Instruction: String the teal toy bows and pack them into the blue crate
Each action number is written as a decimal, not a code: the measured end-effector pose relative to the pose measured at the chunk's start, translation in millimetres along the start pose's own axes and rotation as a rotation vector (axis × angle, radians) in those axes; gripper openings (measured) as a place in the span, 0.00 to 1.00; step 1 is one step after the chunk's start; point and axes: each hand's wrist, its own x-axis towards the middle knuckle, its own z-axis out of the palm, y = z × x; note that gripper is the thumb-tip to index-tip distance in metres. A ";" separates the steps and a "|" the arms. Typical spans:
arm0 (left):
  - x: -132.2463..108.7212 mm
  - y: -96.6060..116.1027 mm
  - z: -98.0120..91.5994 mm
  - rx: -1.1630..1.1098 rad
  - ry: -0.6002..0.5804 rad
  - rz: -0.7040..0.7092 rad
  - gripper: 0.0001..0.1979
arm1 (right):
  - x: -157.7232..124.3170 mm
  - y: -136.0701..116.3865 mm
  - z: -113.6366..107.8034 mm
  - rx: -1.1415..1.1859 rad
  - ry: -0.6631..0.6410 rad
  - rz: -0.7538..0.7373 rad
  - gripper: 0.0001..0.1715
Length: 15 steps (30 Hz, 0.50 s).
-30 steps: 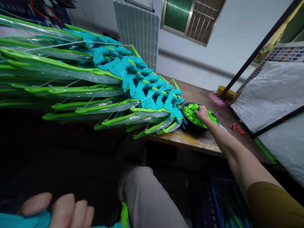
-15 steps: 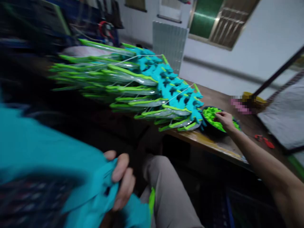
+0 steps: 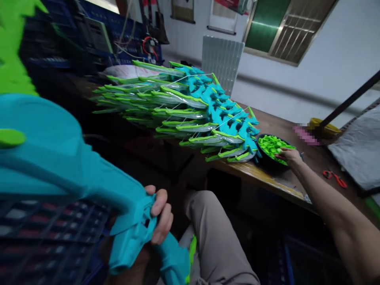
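Large in the lower left is a teal plastic toy bow with bright green parts. My left hand is wrapped around its hollow middle section. Part of the bow runs beyond the left edge of the picture. My right hand reaches over a dark bowl on the table. Its fingers are pinched together at the small bright green plastic pieces heaped inside. What exactly lies between the fingertips is partly hidden. Beside the bowl lies a stack of teal toy bows with green, plastic-wrapped limbs and white strings.
Red-handled pliers lie on the wooden table right of the bowl. A yellow container and a pale sack-like thing are further right. Blue crates stand at the lower left. My knee is below the table edge.
The view has shifted left and steadied, so more of the held toy bow shows, with its green end at upper left. My right hand stays at the bowl with its fingers pinched.
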 end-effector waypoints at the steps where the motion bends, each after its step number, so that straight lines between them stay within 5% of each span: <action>1: 2.7 -0.4 -6.4 -0.027 -0.049 0.011 0.23 | -1.7 -2.5 0.6 0.018 0.015 0.033 0.17; 4: 7.8 -2.8 -13.2 -0.033 -0.195 0.037 0.24 | -17.6 -18.1 15.2 0.082 0.048 0.090 0.17; 7: 4.4 -5.4 1.7 0.080 -0.086 0.033 0.22 | -60.2 -47.6 47.8 0.189 -0.109 0.081 0.24; 11: -1.9 -15.0 30.8 0.254 0.243 0.089 0.17 | -164.4 -101.5 102.2 0.410 -0.615 0.059 0.30; 15: -10.4 -24.8 40.3 0.278 0.329 0.134 0.16 | -277.1 -144.0 148.5 0.718 -1.100 0.019 0.22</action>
